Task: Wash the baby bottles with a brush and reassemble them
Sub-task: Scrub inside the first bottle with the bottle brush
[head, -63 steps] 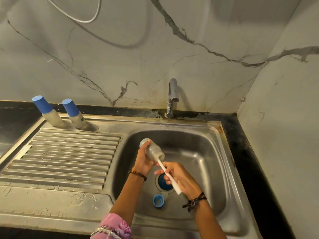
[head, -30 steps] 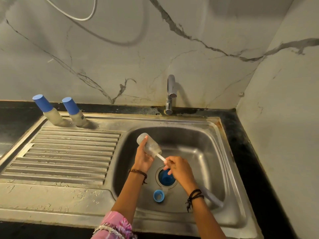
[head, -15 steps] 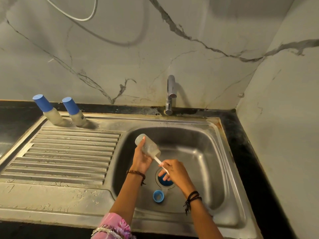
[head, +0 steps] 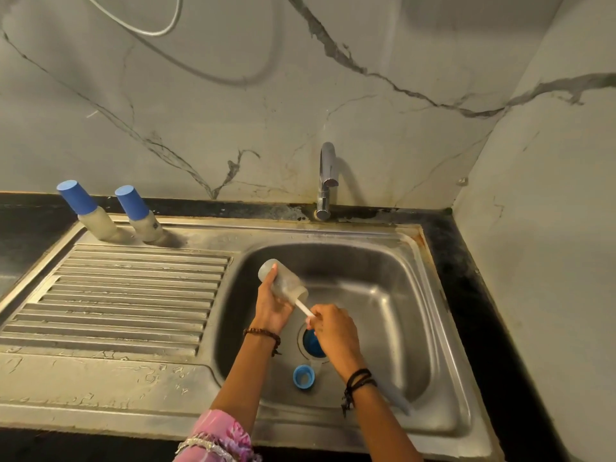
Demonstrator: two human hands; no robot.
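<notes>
Scrubbing an open baby bottle over the sink basin.

Two capped bottles [head: 87, 211] [head: 139, 215] stand at the back left corner of the sink [head: 133, 378], behind the ribbed drainboard. Over the basin's left side, the left hand [head: 271, 306] grips the clear bottle [head: 283, 282], tilted, mouth toward the right hand [head: 330, 328], which clenches the white brush handle [head: 305, 307] running into that mouth. A blue cap [head: 303, 377] lies near the basin's front edge, beside the drain [head: 311, 343].

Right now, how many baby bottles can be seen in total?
3: two capped bottles stand at the drainboard's back edge, one open bottle is held by the left hand over the sink.
</notes>
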